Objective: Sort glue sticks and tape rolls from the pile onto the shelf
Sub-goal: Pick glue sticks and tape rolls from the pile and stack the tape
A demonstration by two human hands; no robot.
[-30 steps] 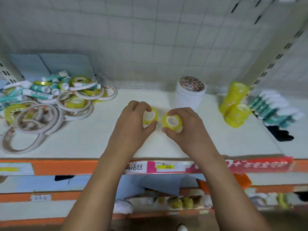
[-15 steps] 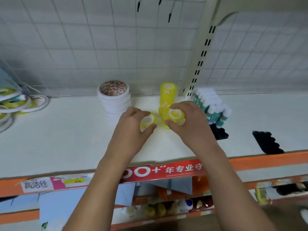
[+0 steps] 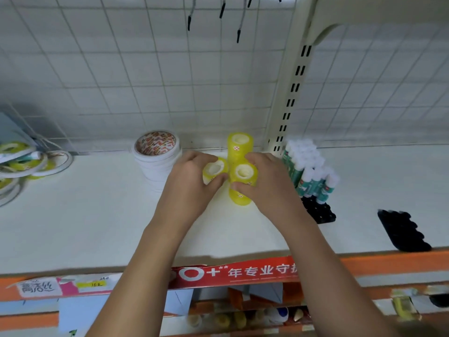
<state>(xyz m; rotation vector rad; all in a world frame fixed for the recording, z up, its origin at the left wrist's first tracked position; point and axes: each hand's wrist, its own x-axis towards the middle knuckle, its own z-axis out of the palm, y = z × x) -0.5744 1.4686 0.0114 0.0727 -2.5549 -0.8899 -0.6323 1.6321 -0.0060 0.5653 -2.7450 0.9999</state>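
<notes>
My left hand (image 3: pixel 189 183) grips a small yellow tape roll (image 3: pixel 215 169), held just left of the yellow stacks. My right hand (image 3: pixel 264 183) holds another yellow tape roll (image 3: pixel 243 171) on top of a short yellow stack (image 3: pixel 240 199). A taller yellow stack (image 3: pixel 239 148) stands right behind it. Upright glue sticks (image 3: pixel 307 171) with white caps stand in a black tray to the right. The mixed pile (image 3: pixel 21 164) of tape rolls lies at the far left edge of the white shelf (image 3: pixel 97 215).
A stack of white tape rolls (image 3: pixel 156 156) with a patterned top stands left of my hands. Two black trays (image 3: pixel 403 231) lie on the right. A slotted upright post (image 3: pixel 289 98) rises behind the yellow stacks. Wire grid backs the shelf; a lower shelf shows below.
Both hands carried their yellow rolls rightwards from the pile side to the yellow stacks. My right hand's roll now rests on the short stack. The view shifted right.
</notes>
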